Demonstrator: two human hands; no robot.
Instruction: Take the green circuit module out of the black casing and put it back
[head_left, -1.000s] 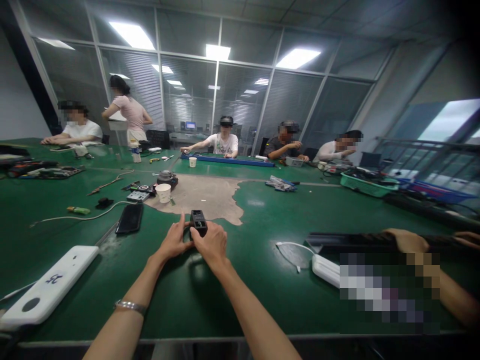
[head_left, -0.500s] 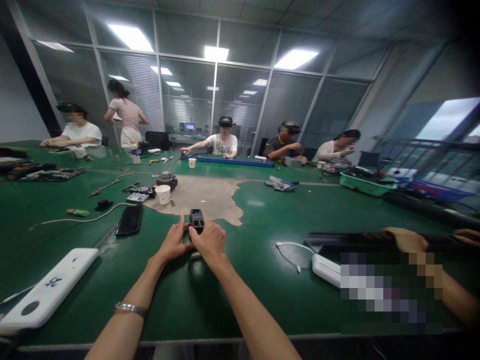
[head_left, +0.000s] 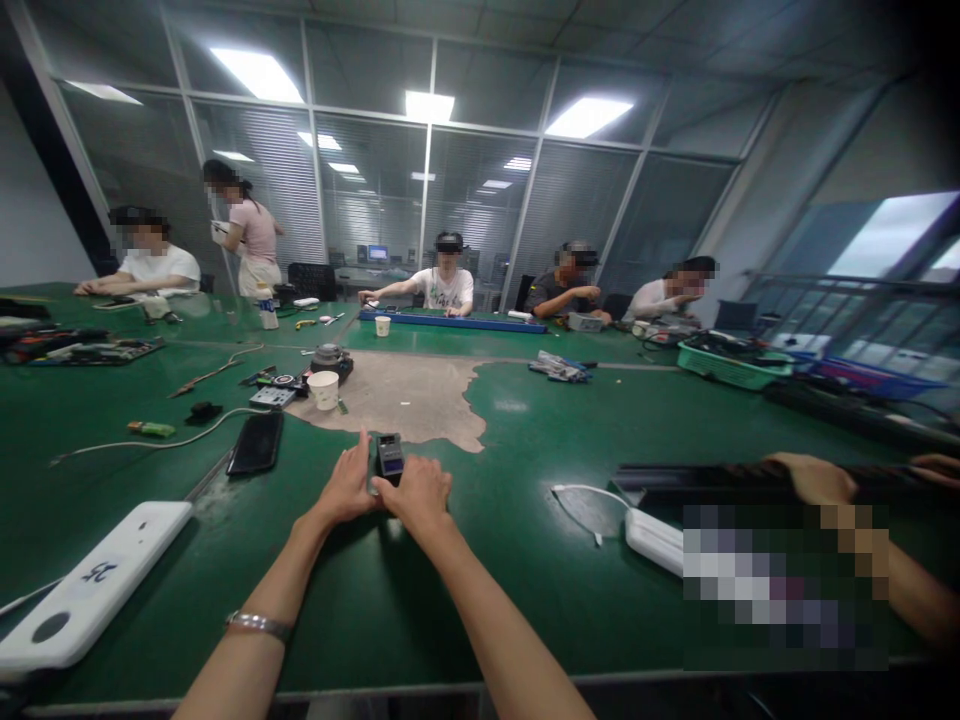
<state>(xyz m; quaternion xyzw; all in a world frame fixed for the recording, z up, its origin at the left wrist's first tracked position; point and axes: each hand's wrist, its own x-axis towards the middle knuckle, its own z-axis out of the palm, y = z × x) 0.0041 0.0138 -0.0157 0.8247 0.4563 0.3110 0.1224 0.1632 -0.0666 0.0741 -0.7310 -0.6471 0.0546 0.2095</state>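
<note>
A small dark grey boxy device (head_left: pixel 389 455) with square recesses in its top is between my two hands, low over the table. My right hand (head_left: pixel 417 492) is closed on its near right side, with the fingers curled and the thumb toward the left. My left hand (head_left: pixel 348 487) stays close on the left, its index finger stretched forward and apart from the box's side. The left thumb is near the right thumb; whether it touches the box I cannot tell. My hands partly hide the device's lower end.
On the green table (head_left: pixel 517 560) lie a black phone (head_left: pixel 256 442), a paper cup (head_left: pixel 324 390) and a white device marked 25 (head_left: pixel 97 585). A co-worker's hand (head_left: pixel 814 478) rests on a long black part (head_left: pixel 697 482) at right. Gloves (head_left: pixel 559 367) lie farther back.
The device has tilted and sunk slightly toward me, between my hands. My left thumb and fingers have come away from its side. Across the table, the standing person has turned.
</note>
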